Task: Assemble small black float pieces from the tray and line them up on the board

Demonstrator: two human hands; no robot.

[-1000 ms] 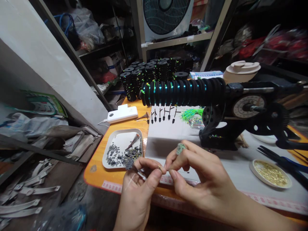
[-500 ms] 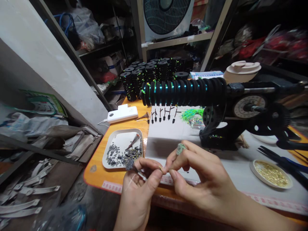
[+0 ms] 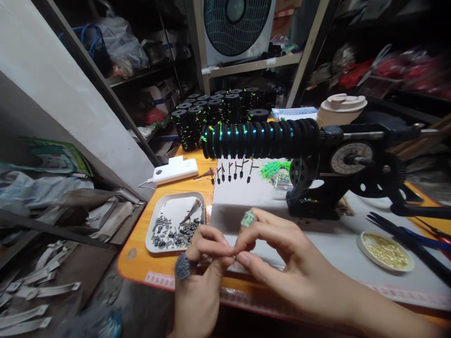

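Above the table's front edge, my left hand (image 3: 206, 267) and my right hand (image 3: 282, 256) meet at the fingertips. Each pinches with thumb and forefinger on something tiny, mostly covered by the fingers, whose kind I cannot make out. A grey knitted band (image 3: 182, 266) wraps a finger of my left hand, and a green one (image 3: 248, 218) a finger of my right. Just beyond my left hand lies a white tray (image 3: 151, 234) with small grey and black parts (image 3: 164, 227) and a bundle of thin brown stems (image 3: 191, 210).
Behind the hands stands a black winding machine (image 3: 313, 188) carrying a row of black spools (image 3: 260, 138). A row of black-tipped brown pieces (image 3: 229, 171) lies beneath it. At right are a dish of gold bits (image 3: 385, 251) and dark long-nosed pliers (image 3: 405, 234). A white power bank (image 3: 175, 172) sits at left.
My left hand has turned so its fingers lie over the thumb. The small yellowish piece seen at its fingertips is now covered. The whole view has shifted a little.
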